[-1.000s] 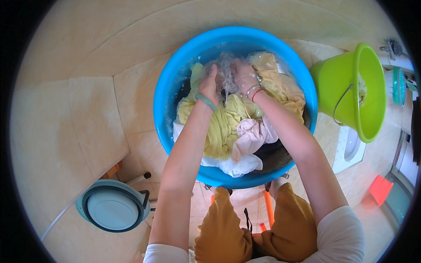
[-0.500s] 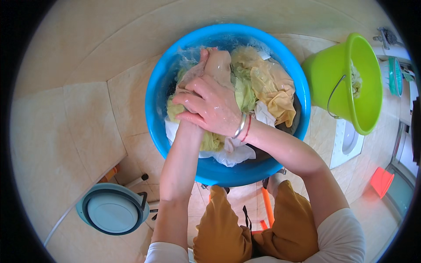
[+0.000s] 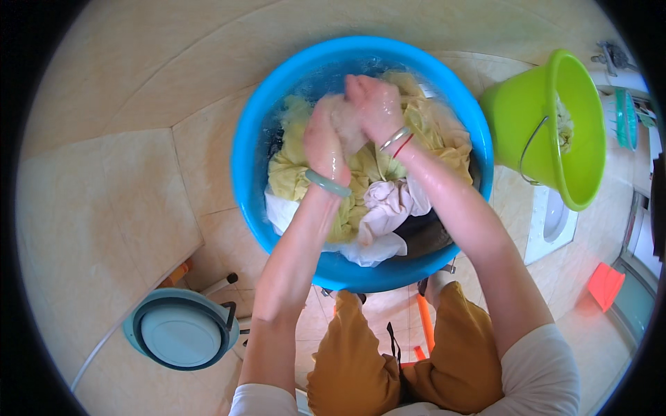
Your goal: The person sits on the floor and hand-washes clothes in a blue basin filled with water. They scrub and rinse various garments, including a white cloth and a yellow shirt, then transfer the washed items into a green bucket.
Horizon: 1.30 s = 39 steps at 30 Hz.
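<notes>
Over the blue basin [image 3: 246, 208], my left hand [image 3: 323, 135], with a pale green bangle at its wrist, is closed on a pale wet cloth [image 3: 349, 126]. On the cloth's other side my right hand [image 3: 378, 107], wearing a silver bangle and a red string, is curled closed on it too. The cloth is bunched between both hands, slightly blurred, its far part hidden by the fingers. Below lie yellow-green laundry [image 3: 288, 170], a beige-yellow garment [image 3: 451, 139], a pale pink cloth [image 3: 388, 204], a white cloth [image 3: 374, 251] and a dark piece [image 3: 424, 237], in sudsy water.
A lime-green bucket [image 3: 517, 118] with pale cloth inside stands right of the basin, near a wall tap [image 3: 612, 59]. Farther right are a white floor fixture [image 3: 551, 229] and a coral-red container [image 3: 605, 286]. A grey-blue folding basin [image 3: 180, 333] sits lower left.
My right hand has left my left wrist and moved up and right to the cloth. My left hand has drawn back, and the cloth is now bunched between both hands.
</notes>
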{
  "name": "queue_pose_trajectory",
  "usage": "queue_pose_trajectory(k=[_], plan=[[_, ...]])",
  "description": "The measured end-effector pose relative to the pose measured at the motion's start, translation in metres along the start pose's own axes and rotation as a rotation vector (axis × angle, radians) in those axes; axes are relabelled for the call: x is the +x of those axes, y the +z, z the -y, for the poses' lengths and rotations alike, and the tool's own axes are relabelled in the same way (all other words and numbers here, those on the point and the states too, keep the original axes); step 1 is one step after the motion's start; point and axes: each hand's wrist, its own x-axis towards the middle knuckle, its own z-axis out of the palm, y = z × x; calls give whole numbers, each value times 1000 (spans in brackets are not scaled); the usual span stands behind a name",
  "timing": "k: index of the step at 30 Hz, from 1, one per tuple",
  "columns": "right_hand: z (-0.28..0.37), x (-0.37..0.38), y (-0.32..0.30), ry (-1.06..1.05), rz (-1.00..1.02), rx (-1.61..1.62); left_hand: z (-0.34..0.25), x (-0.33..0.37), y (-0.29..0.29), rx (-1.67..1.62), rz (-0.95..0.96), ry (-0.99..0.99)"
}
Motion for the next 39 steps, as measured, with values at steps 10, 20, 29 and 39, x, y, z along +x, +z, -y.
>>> queue_pose_trajectory(k=[10, 20, 29, 39], plan=[[-37, -19, 29, 145, 104, 113, 4, 44, -40, 21, 44, -229], [-59, -14, 78, 702, 89, 905, 38, 72, -55, -94, 53, -353], [58, -39, -33, 317, 229, 1017, 13, 54, -56, -270, 652, -283], [34, -23, -54, 774, 44, 1734, -11, -14, 10, 129, 263, -25]])
